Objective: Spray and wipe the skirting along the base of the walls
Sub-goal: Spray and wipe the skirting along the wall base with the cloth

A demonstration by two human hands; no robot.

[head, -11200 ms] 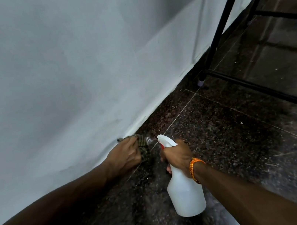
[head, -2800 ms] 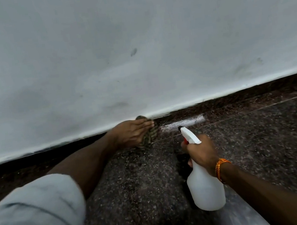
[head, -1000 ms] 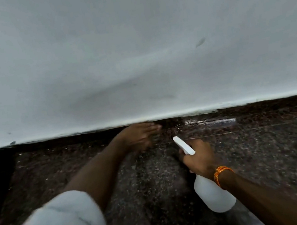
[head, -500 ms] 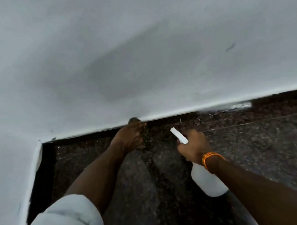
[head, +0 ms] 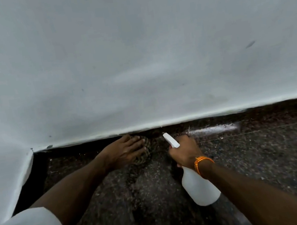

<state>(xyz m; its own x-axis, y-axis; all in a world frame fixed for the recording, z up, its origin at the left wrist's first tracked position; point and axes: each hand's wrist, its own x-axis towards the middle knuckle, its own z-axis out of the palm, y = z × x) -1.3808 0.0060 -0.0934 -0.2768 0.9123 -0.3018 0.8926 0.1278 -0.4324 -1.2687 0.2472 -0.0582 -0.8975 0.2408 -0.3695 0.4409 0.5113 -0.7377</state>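
Note:
A dark speckled skirting (head: 271, 110) runs along the foot of the white wall (head: 135, 56). My left hand (head: 123, 152) presses a dark patterned cloth (head: 146, 151) against the skirting with straight fingers, close to the room corner. My right hand (head: 184, 150) grips the neck of a white spray bottle (head: 199, 188), nozzle aimed at the skirting just right of the cloth. A wet shiny streak (head: 212, 129) lies on the skirting to the right of the nozzle.
A second white wall (head: 1, 184) meets the first at a corner (head: 32, 151) on the left. Dark speckled granite floor (head: 268, 161) spreads below and to the right. A thin tile joint (head: 253, 131) runs along the floor near the skirting.
Both hands have travelled left along the skirting toward the corner. The cloth shows again under my left fingers. The wet streak now trails to the right of the bottle.

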